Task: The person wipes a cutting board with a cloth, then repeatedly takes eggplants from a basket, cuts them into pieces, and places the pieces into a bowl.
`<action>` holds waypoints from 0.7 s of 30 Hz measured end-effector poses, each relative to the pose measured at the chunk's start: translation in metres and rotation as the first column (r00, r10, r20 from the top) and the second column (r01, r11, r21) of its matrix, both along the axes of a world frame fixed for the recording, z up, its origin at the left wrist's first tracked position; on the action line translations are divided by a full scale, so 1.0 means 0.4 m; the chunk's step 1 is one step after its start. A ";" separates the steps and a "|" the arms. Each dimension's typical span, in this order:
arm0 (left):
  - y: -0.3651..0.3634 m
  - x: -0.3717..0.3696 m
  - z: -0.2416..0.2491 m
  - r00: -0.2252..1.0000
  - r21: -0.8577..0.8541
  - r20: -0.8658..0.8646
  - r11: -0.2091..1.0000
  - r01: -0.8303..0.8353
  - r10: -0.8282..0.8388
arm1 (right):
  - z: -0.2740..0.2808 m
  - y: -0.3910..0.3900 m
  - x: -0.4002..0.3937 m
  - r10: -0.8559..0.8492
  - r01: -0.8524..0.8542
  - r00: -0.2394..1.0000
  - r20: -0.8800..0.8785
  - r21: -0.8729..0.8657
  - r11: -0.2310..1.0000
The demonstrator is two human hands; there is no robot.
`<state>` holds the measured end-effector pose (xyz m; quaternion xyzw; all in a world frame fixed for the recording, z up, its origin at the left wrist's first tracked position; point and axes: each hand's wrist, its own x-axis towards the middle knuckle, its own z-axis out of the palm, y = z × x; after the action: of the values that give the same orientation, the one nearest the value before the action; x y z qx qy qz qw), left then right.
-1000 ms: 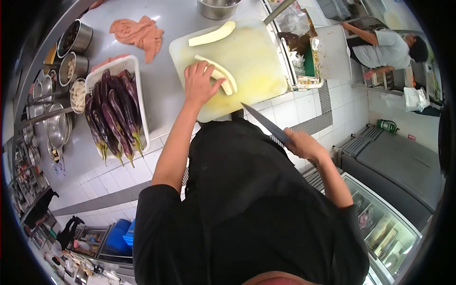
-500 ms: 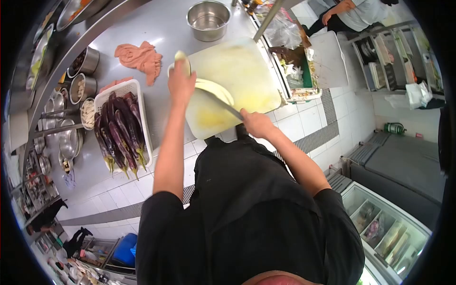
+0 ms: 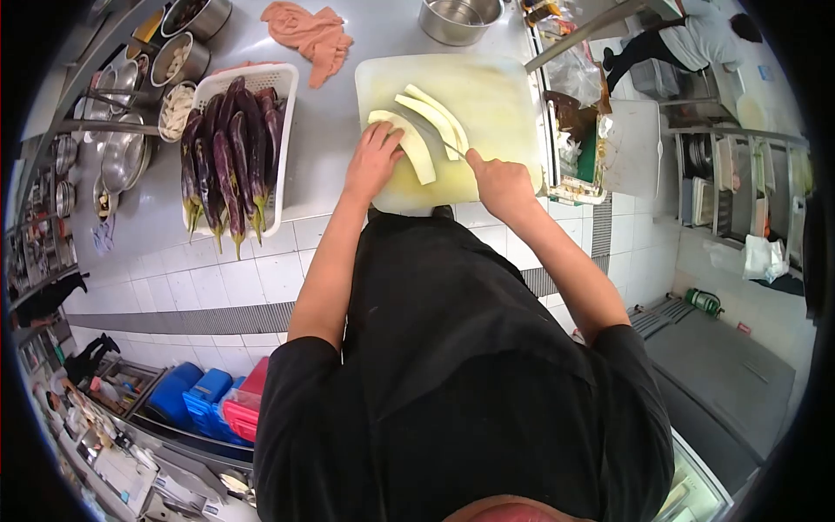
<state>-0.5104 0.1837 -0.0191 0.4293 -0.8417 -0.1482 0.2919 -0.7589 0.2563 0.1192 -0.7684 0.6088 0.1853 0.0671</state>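
Observation:
My left hand [image 3: 376, 158] rests with bent fingers on the upper left end of a pale, peeled curved vegetable piece [image 3: 412, 150] lying on the cutting board [image 3: 496, 91]. In my right hand [image 3: 500, 183] is the handle of a knife [image 3: 454, 150], its blade seen only in part between the pale pieces. Two more long pale strips [image 3: 435, 113] lie side by side to the right of that piece, near the knife. My right fingers are wrapped round the handle.
A white basket [image 3: 290, 113] of purple eggplants [image 3: 228, 165] stands left of the board. Beyond are an orange cloth [image 3: 309, 39] and a steel pot [image 3: 459, 22]. Right of the board is a bin with scraps [image 3: 570, 152]. A person [image 3: 687, 43] is at the upper right.
My left hand has come down onto a pale piece on the board. My right hand and the knife are now beside the separate strips. The whole view has shifted.

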 end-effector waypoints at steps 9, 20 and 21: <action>-0.015 0.012 -0.030 0.992 0.013 -0.124 1.000 -0.010 0.012 | 0.052 -0.093 0.070 0.182 -0.183 0.981 -0.072 -0.008 0.983; -0.016 -0.002 -0.014 0.986 0.002 -0.157 0.998 -0.058 0.058 | 0.057 -0.048 0.105 -0.015 0.011 1.000 0.015 0.213 0.977; -0.016 -0.005 -0.015 0.987 -0.004 -0.144 0.998 -0.068 0.066 | 0.060 -0.030 0.099 -0.044 0.034 0.998 0.041 0.226 0.974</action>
<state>-0.5124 0.1774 -0.0251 0.4443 -0.8041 -0.1653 0.3587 -0.7191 0.2444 0.1431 -0.7478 0.5972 0.2341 0.1713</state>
